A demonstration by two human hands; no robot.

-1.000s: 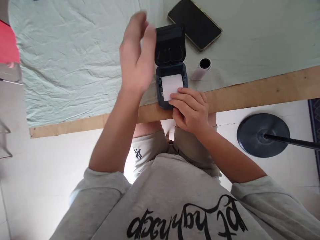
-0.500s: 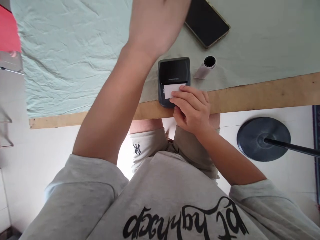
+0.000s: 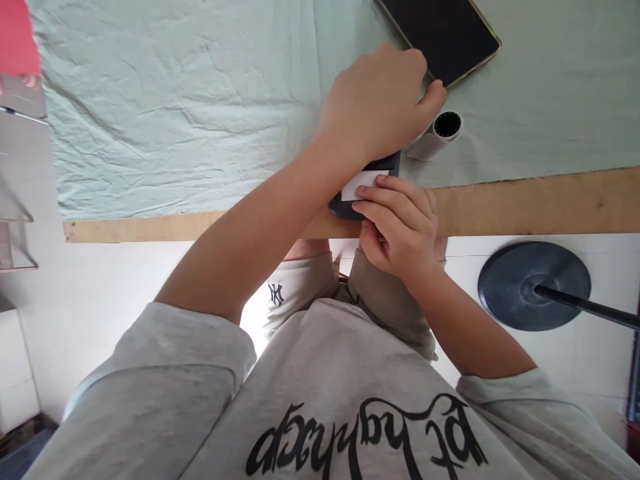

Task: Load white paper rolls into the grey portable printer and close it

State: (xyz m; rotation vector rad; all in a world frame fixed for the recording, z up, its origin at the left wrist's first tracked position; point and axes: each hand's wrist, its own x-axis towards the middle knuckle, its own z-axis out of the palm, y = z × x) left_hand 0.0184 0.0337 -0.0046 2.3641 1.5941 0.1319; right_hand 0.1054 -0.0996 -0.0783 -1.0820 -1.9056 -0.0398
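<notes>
The right hand [image 3: 400, 227] is partly open, its fingers loosely bent and the tips laid on the white paper strip [image 3: 352, 187] at the front of the dark device [image 3: 344, 210]. Its thumb is tucked in by the table's wooden edge. The left hand [image 3: 383, 100] is curled with the knuckles up and the thumb pointing toward two o'clock; whether it grips anything cannot be told, as its palm faces away. The left forearm slants across toward one o'clock, with the wrist above the device and hiding much of it. The right forearm angles in toward eleven o'clock.

The device lies on the table [image 3: 530, 203], at ten o'clock from the right hand and six o'clock from the left. A white roll [image 3: 429, 143] is at one o'clock from the right hand, and a phone [image 3: 445, 37] at one o'clock from the left.
</notes>
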